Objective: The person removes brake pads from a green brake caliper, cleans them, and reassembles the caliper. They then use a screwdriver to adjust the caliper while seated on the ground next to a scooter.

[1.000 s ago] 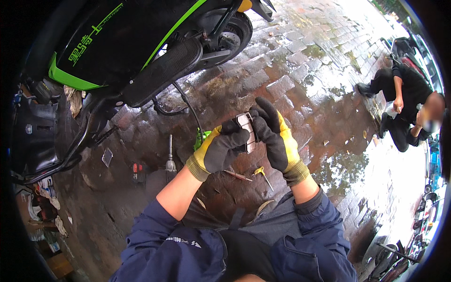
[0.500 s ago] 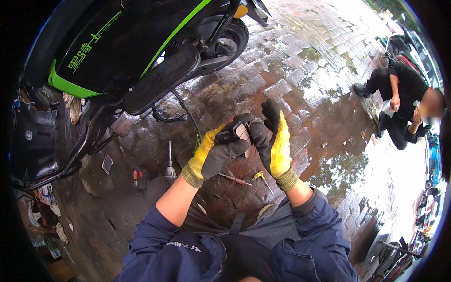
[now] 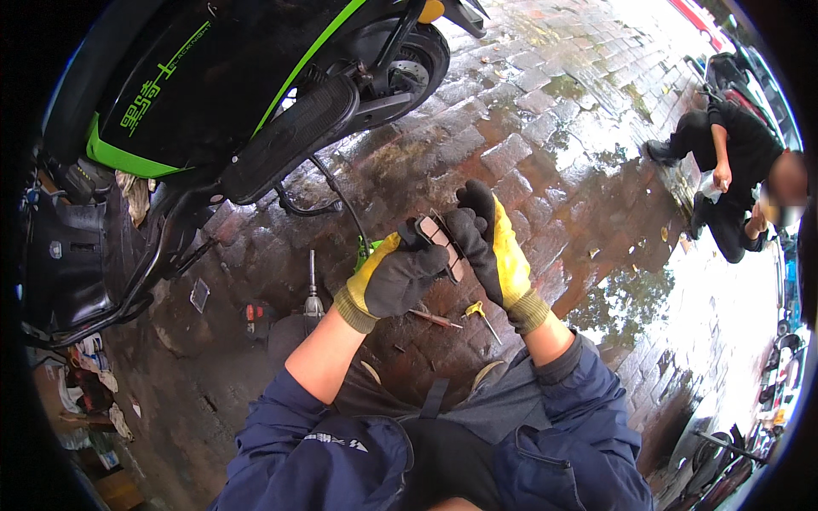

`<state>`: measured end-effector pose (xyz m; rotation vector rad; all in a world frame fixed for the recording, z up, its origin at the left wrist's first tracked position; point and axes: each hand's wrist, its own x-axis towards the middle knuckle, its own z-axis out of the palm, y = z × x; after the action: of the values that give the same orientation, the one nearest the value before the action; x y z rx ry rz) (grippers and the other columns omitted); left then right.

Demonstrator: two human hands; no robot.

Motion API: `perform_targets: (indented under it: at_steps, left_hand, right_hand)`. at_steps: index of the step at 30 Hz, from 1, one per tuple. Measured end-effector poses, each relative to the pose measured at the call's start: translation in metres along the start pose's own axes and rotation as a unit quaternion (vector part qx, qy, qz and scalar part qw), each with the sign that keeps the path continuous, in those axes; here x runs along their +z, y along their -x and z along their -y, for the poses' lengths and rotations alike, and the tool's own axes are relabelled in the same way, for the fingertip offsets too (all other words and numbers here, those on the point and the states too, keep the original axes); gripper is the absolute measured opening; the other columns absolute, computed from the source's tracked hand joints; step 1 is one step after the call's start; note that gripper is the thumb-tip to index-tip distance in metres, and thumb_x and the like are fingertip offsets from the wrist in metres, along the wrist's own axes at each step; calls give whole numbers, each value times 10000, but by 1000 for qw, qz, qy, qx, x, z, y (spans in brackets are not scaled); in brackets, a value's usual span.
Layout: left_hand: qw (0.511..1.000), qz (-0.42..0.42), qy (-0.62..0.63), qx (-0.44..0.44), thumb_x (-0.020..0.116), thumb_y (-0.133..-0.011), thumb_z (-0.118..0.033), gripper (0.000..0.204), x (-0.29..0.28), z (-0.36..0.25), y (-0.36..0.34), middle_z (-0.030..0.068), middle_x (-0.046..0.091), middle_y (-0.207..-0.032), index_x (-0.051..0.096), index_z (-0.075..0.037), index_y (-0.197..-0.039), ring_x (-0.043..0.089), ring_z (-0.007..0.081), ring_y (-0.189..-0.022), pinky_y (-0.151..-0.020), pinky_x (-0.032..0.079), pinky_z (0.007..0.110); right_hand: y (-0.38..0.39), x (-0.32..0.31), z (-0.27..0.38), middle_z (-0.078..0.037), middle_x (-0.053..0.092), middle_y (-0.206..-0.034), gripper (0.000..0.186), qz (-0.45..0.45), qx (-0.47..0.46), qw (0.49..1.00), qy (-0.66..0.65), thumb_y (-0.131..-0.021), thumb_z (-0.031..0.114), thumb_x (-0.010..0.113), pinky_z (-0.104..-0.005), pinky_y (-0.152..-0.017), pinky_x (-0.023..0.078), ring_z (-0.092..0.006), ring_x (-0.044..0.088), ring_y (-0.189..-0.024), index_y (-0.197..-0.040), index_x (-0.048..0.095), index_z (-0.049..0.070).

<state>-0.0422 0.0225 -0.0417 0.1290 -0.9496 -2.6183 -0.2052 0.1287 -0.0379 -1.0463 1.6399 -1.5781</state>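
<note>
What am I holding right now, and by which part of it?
A flat, brown-faced part, perhaps a brake pad. Your left hand grips its left edge; your right hand is at the opposite edge, its grip unclear.

Left grip [image 3: 399, 274] holds small brown block [image 3: 438, 233]; right grip [image 3: 489, 249] at its right edge. Yellow-handled tool [image 3: 475, 309] on wet paving [image 3: 460, 152] below right grip; black-and-green scooter [image 3: 204, 94] up-left of left grip.
</note>
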Motion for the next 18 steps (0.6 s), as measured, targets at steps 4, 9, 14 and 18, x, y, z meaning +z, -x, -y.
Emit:
perform_targets:
  at_steps: [4,9,14,18]
  left_hand:
    - [998,-7,-66,12,666,-1049,-62,456,5,-2,-5,37,683,-1371,570,-15,-1492,639,134,-1222,-1074,504,307]
    - [990,-47,-133,-22,674,-1051,-70,449,21,-18,-1,9,684,-1336,585,-28,-1489,633,112,-1177,-1012,520,287]
    - [981,-81,-175,13,643,-1080,-146,321,2,-8,5,-3,685,-1206,630,-45,-1385,642,107,-1060,-932,527,284]
    - [981,-101,-166,21,682,-1050,-83,350,8,-10,1,-44,686,-1203,641,-82,-1398,634,65,-1049,-923,537,249]
  right_hand:
    - [-2,0,-5,-144,544,-1542,717,-21,16,1000,11,-1057,329,700,-392,-1171,437,-245,536,-1404,-1613,362,30]
    - [-1,8,-10,-243,494,-1577,762,-68,-7,998,-14,-1008,246,753,-441,-1209,403,-337,483,-1472,-1612,352,10]
    - [-10,15,10,-271,551,-1515,762,-127,-166,959,193,-961,229,802,-439,-1194,424,-371,545,-1418,-1559,419,-46]
    - [-11,15,-4,-279,563,-1501,775,-145,-133,970,142,-933,228,833,-445,-1187,435,-377,554,-1414,-1538,441,-57]
